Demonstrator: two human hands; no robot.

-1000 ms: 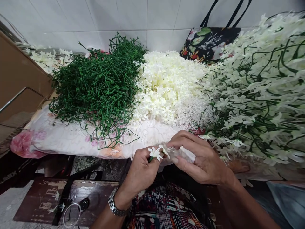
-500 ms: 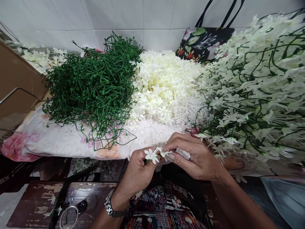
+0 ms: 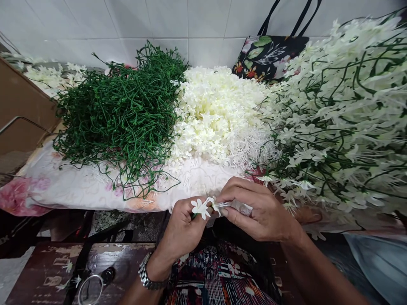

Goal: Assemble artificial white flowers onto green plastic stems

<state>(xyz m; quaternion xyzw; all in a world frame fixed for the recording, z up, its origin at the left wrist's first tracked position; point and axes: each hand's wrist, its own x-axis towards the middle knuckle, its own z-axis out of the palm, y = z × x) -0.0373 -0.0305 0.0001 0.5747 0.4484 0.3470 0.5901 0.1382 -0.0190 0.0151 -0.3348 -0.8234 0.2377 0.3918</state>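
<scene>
I've got the left hand angled up and inward, fingers curled, thumb on top; its grip pinches a white flower, petals showing above the thumb. Right hand comes in from the right, knuckles raised; its thumb and index grip pinches the thin stamens of a second flower, which sits between both grips. Beyond the left grip, farther left on my cloth-covered surface: green stems. Ahead of both grips: loose white petals. Right of the right grip: stemmed white flowers, heaped.
</scene>
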